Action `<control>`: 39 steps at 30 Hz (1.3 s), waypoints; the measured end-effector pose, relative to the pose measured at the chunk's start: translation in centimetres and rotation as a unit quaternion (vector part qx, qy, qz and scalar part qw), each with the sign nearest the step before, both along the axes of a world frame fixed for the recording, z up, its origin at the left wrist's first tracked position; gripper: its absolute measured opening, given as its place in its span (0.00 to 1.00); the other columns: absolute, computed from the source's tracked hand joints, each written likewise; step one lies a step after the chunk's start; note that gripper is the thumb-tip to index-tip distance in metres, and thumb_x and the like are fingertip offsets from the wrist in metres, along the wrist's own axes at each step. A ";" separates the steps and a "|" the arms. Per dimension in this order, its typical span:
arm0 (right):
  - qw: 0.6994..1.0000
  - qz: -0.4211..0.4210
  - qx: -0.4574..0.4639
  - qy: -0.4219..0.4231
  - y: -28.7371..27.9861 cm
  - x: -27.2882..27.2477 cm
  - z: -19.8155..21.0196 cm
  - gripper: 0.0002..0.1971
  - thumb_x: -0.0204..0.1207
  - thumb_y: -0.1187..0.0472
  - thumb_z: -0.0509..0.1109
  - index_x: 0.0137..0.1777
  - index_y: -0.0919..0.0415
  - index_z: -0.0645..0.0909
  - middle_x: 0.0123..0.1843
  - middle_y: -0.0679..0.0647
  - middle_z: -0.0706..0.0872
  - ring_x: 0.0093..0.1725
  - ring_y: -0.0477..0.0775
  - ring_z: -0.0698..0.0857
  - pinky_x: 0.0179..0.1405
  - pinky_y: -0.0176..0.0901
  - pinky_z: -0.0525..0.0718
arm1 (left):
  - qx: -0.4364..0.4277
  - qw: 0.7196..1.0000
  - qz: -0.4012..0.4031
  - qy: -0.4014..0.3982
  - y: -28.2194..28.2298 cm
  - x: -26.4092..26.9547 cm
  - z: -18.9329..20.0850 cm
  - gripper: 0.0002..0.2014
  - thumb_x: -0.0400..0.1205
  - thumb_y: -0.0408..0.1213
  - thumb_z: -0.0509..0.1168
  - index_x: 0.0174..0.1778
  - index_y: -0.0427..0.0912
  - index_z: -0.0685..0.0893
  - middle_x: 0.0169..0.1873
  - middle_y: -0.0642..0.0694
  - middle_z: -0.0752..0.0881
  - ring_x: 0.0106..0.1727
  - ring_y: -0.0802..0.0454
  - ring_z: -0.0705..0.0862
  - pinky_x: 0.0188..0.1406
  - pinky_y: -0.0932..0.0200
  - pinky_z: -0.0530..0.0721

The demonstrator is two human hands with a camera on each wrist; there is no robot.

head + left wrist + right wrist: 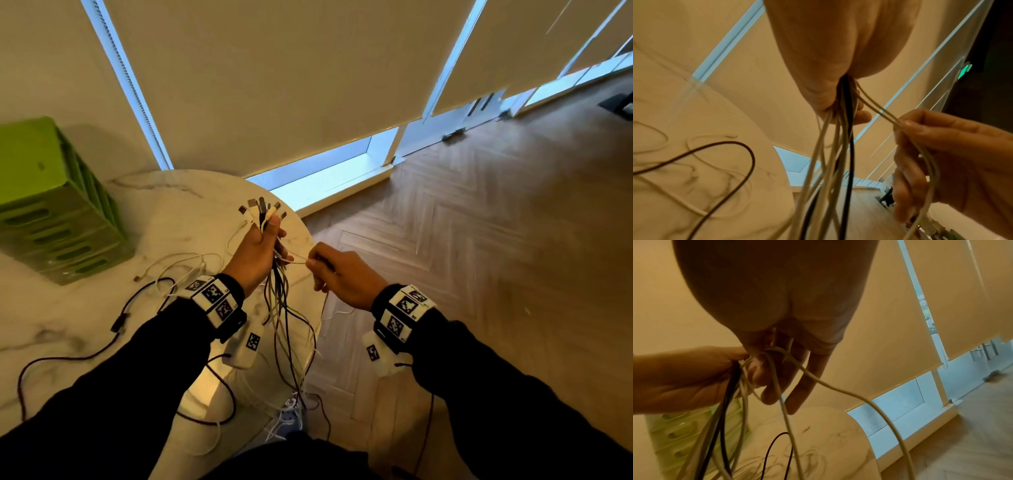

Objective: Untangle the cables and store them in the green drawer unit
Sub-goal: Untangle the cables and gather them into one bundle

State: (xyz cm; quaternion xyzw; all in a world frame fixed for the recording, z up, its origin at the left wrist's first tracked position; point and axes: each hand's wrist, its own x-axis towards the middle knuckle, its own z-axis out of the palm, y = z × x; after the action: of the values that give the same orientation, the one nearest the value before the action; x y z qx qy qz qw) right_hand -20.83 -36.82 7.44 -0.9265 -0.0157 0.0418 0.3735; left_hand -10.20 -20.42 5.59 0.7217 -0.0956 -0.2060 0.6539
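Round marble-look table [178,192], white with grey veining, edge curving near the window. Behind it, beige roller blinds [274,85] drawn most of the way down; beaded pull chain [133,92] hangs along the left gap. Pale blue daylight at the window sill [329,171] below the blind hems. Floor: herringbone wood parquet [479,222]. Small green illuminated sign [964,71] high on a dark wall, possibly an exit marker, too blurred to read
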 end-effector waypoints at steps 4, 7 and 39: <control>0.987 -0.113 0.110 0.010 -1.4 0.5 -0.1 0.08 0.89 0.54 0.59 0.51 0.56 0.75 0.40 0.55 0.90 0.42 0.52 0.91 0.43 0.44 0.92 | -0.045 0.998 0.027 0.044 0.3 0.3 -0.1 0.20 0.91 0.53 0.55 0.44 0.39 0.77 0.26 0.49 0.72 0.26 0.53 0.74 0.29 0.55 0.78; 0.981 -0.101 -0.010 0.168 -4.0 0.8 -1.5 0.09 0.87 0.55 0.60 0.49 0.58 0.77 0.42 0.54 0.92 0.43 0.52 0.91 0.47 0.46 0.88 | -0.115 0.988 0.039 0.099 0.7 0.4 -0.1 0.18 0.91 0.51 0.55 0.41 0.42 0.73 0.26 0.51 0.67 0.24 0.56 0.67 0.25 0.60 0.68; 0.980 0.047 0.076 0.180 5.0 3.2 -0.9 0.20 0.79 0.43 0.73 0.33 0.57 0.82 0.30 0.55 0.87 0.31 0.48 0.85 0.42 0.44 0.85 | -0.278 0.958 0.002 0.062 9.6 -0.3 8.2 0.07 0.92 0.40 0.56 0.47 0.49 0.68 0.29 0.52 0.67 0.30 0.54 0.70 0.55 0.42 0.86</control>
State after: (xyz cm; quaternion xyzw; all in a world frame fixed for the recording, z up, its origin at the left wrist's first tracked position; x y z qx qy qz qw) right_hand -17.65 -31.80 6.56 -0.8712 0.0048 0.2239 0.4369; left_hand -10.53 -10.86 13.83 0.4972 -0.1068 -0.2146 0.8339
